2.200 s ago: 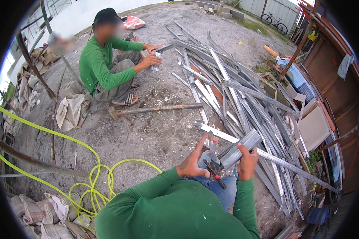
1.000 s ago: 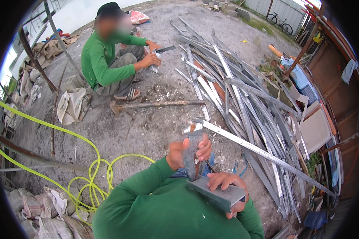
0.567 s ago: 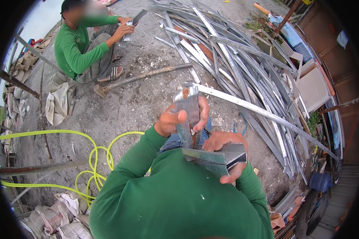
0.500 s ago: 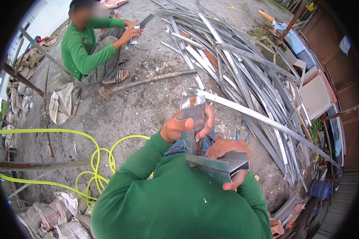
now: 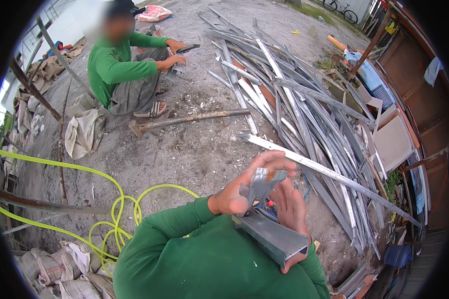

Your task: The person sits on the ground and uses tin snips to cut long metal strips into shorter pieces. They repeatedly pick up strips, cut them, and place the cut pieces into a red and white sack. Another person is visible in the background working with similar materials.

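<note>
A bent length of grey metal channel [image 5: 274,235] is held close before my chest, its upper flap [image 5: 265,183] tilted and marked with a rusty patch. My left hand [image 5: 237,189] grips around that upper flap, thumb on the near side and fingers behind. My right hand [image 5: 293,209] supports the lower trough from its far right side, fingers stretched up beside the flap and the thumb under the near end. Part of the right palm is hidden by the channel. Something small and reddish shows between the hands, too small to name.
Ahead to the right lies a large pile of metal channels [image 5: 309,107], one long strip [image 5: 329,172] reaching toward me. A long-handled hammer [image 5: 189,119] rests on the ground. A crouching co-worker [image 5: 122,74] holds metal pieces. A yellow-green hose [image 5: 119,199] coils left, near sacks [image 5: 65,266].
The upper flap has gone from upright to leaning right over the trough. My right hand's fingers have straightened upward, and my left fingers have spread behind the flap. The co-worker's hands have lowered.
</note>
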Tool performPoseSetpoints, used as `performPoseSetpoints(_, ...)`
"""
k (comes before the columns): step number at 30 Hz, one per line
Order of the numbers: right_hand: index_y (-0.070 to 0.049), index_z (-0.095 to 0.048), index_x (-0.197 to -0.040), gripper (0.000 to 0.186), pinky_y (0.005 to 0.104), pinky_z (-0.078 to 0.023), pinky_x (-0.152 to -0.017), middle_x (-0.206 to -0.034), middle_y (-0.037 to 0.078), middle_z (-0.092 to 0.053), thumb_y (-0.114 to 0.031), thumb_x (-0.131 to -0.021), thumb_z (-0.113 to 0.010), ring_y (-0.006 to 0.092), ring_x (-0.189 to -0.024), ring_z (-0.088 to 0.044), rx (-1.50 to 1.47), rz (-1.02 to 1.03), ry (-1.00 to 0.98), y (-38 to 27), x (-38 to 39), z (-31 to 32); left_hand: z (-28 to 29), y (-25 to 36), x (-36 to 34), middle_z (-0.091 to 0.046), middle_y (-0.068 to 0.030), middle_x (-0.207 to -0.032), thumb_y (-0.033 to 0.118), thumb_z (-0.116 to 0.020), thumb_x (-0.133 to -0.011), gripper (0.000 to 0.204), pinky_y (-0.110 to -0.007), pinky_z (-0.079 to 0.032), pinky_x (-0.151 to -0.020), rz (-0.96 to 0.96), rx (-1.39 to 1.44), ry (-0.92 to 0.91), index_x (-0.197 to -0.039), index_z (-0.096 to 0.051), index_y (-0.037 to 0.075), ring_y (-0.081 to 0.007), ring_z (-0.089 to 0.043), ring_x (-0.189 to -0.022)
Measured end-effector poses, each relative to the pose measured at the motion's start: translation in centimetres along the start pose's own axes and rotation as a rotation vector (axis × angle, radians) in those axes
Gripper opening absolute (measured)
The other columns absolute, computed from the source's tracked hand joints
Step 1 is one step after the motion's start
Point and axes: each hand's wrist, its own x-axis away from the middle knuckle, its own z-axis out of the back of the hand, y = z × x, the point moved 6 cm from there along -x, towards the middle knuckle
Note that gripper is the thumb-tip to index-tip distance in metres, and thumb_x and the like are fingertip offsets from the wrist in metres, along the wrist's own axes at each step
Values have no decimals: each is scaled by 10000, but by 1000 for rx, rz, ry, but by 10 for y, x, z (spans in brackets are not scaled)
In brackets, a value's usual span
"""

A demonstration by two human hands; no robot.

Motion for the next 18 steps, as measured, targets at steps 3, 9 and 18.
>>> performPoseSetpoints(3,-133,24,-1656,1729,543,-190,-1257,-1680,234,-194,-612,-367,-1024,406,-1556,-232,-113,-150,143,17,-1,10,31,-25,-7,-469,-155,-1486,900,-727,-641,1308,-426,-421,-1145,-55,-277,190,-1530,-339,23,-296,-481,-1402)
performPoseSetpoints(9,-113,100,-1676,1697,478,-294,-1235,-1645,251,-293,-556,-461,-997,397,-1527,-329,-171,-187,269,30,-1,42,33,-34,-2,-351,-275,-1558,816,-829,-609,1443,-490,-383,-1182,-10,-422,313,-1588,-188,-29,-402,-401,-1467)
performPoseSetpoints(18,-84,212,-1643,1645,543,-258,-1225,-1623,246,-244,-571,-616,-976,406,-1532,-270,11,-77,189,26,0,48,9,-33,16,-257,-325,-1626,705,-978,-450,1726,-513,-285,-1237,-14,-944,89,-1631,19,-64,-439,-342,-1501)
